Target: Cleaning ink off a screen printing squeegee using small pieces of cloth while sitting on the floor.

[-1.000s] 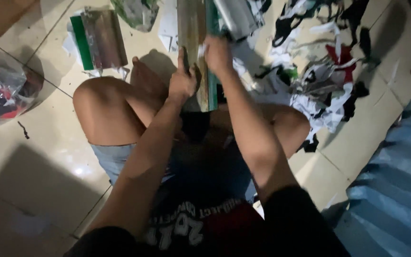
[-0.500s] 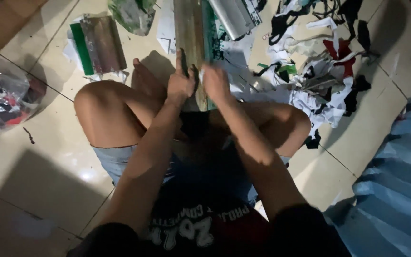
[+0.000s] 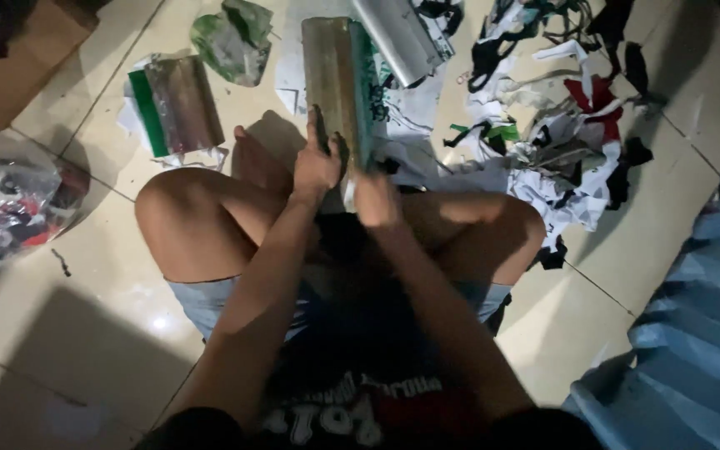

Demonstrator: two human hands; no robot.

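Pale floor tiles under crossed bare legs, with both of my hands on one long board.

From the head view I see the upright greenish-brown board with a green edge [image 3: 339,83] standing just ahead of my knees, and I place everything else from it. My left hand [image 3: 317,162] grips its lower left side, fingers stretched up along the face. My right hand [image 3: 374,198] is closed around its bottom end, blurred, so I cannot tell the exact finger hold. Left of the board, a shorter board with a green strip [image 3: 175,107] lies flat on white paper; beyond that, a clear plastic bag of coloured scraps [image 3: 6,208]. Behind the board leans a silvery metal bar [image 3: 397,37]. Right of it spreads a heap of white, black and red cloth scraps [image 3: 572,142]. Far right, blue cloth [image 3: 685,333].
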